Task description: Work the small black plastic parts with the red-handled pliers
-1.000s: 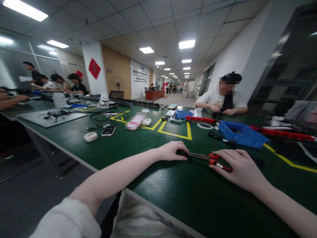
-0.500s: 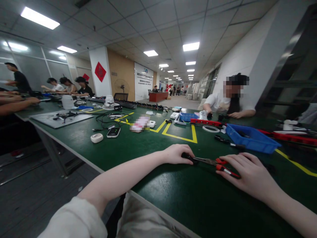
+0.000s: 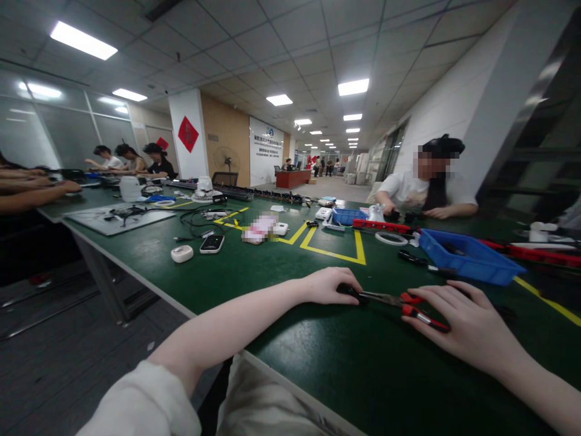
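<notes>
My left hand (image 3: 333, 286) is closed around a small black part (image 3: 350, 291), mostly covered by the fingers, so its kind cannot be made out. Needle-nose pliers (image 3: 424, 318) with red and black handles are gripped in my right hand (image 3: 467, 321). Their metal jaws point left and meet the black part at its right end. Both hands are low over the green table (image 3: 308, 369). Beyond my right hand lie a black cylindrical piece (image 3: 412, 257) and a blue bin (image 3: 472, 257) with dark parts inside.
Left of centre are a white case (image 3: 181, 254), a small black-and-white device (image 3: 212, 244) and cables. A phone (image 3: 258, 229) lies near yellow tape (image 3: 336, 254). A tape roll (image 3: 391, 238) is beside the bin. Across the table sits a co-worker (image 3: 426, 181).
The whole view has shifted slightly, so things appear a little farther right. My hands keep their hold on the black part and the pliers, whose jaws still meet the part.
</notes>
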`<state>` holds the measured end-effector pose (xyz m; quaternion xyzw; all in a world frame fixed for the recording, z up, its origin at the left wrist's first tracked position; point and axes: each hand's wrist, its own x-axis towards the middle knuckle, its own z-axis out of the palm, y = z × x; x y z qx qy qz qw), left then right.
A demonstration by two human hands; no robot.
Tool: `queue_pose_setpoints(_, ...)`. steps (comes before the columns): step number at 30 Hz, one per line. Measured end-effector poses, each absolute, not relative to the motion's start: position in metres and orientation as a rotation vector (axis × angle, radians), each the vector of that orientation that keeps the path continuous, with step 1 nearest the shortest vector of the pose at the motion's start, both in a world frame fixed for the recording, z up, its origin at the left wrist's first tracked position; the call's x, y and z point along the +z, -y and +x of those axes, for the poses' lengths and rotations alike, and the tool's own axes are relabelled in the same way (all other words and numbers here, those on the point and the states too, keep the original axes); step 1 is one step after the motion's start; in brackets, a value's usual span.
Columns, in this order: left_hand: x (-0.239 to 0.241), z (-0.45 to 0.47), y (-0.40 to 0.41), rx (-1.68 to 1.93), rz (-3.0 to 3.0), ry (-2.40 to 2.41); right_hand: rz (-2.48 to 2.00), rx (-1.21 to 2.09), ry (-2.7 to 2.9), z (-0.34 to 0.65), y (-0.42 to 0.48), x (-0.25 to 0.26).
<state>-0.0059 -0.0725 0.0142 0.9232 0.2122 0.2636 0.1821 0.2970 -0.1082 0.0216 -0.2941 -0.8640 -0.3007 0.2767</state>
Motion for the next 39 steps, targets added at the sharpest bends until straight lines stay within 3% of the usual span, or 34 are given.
queue_pose_setpoints(39, 0.0141, -0.0039, 0.0750, 0.737, 2.632, -0.611, -0.805, -0.902, 2.366, 0.2936, 0.1165, 0.0262)
